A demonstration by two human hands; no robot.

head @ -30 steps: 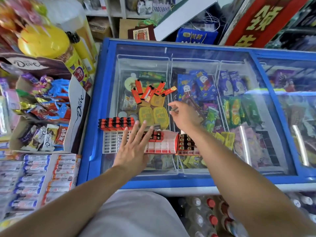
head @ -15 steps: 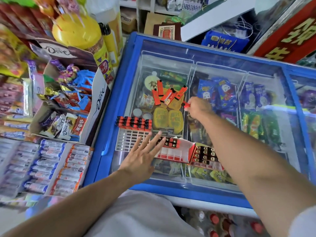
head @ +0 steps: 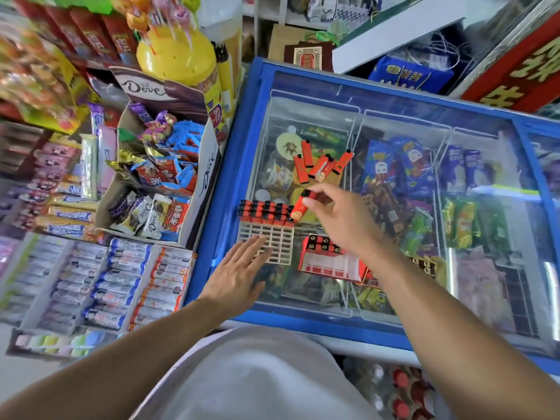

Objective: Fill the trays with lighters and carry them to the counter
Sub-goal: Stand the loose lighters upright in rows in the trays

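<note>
Shop freezer lid (head: 394, 301) as surface. My right hand (head: 342, 219) pinches one lighter (head: 301, 204) — long axis slanting down-left toward white tray (head: 274, 242), just below. Left hand (head: 239, 269) flat, fingers straight, steadying tray's near edge — loose lighters (head: 321, 163) beyond.

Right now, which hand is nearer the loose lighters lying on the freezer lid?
Right. The right hand, holding a lighter, is just below the loose lighters; the left hand rests lower, on the white tray.
</note>
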